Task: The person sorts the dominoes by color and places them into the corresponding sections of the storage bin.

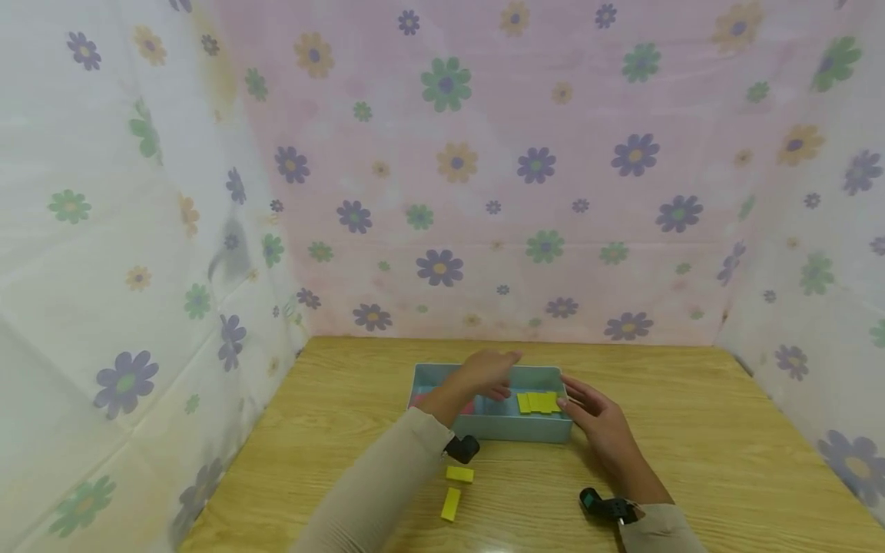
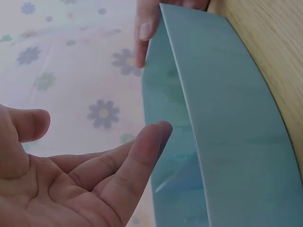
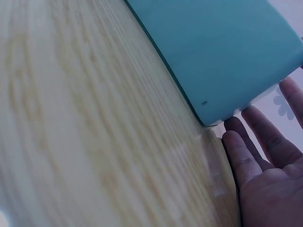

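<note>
A light blue box (image 1: 522,430) stands on the table. My left hand (image 1: 487,374) reaches over its middle, fingers extended and nothing held. In the left wrist view the left hand's palm (image 2: 71,189) shows, fingertips close to the box's inner wall. At the right end, my right hand (image 1: 604,426) grips the box, with the thumb at the rim and the other fingers along the outer end wall. The right wrist view shows these fingers (image 3: 267,137) against the blue wall. Inside the box, several yellow blocks (image 1: 538,402) lie side by side at right; pink pieces (image 1: 467,407) are partly hidden by the left arm.
Two loose yellow blocks, one crosswise (image 1: 459,475) and one lengthwise (image 1: 451,504), lie on the wooden table (image 1: 332,430) in front of the box. Flower-printed cloth (image 1: 484,192) hangs behind and at both sides. Each wrist wears a small black camera (image 1: 598,504).
</note>
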Demonstrator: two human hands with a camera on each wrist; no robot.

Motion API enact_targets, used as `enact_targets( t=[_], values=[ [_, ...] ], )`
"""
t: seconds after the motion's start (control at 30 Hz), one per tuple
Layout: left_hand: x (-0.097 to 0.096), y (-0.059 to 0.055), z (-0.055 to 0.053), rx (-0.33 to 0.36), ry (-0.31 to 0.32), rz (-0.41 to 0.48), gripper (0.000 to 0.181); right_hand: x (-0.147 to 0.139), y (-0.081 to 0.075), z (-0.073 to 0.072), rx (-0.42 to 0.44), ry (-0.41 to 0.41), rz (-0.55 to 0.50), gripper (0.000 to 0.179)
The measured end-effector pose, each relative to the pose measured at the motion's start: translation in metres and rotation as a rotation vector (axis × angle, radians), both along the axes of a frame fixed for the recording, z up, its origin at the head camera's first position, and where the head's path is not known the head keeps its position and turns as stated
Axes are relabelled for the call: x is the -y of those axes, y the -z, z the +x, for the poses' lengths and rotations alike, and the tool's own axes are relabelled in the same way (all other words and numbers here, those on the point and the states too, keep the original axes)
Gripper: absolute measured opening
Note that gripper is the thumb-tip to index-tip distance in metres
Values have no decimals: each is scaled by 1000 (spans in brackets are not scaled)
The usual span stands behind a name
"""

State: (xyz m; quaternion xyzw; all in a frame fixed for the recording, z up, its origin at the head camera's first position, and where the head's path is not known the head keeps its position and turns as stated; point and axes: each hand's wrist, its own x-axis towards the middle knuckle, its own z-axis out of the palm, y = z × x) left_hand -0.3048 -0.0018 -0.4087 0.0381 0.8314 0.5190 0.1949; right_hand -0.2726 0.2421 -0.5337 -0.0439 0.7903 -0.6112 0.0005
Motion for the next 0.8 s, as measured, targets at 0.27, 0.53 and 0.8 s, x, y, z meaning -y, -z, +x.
enact_targets(
  t=[0.27, 0.53, 0.8],
  values=[
    [30, 1, 6, -71, 21, 79, 68, 0, -1, 1, 7, -3, -19, 69],
    [52, 2, 25, -123, 67, 162, 59, -1, 1, 0, 7, 3, -24, 68],
    [78, 20, 52, -188, 89, 231, 32, -1, 3, 0, -15, -5, -14, 69]
  ],
)
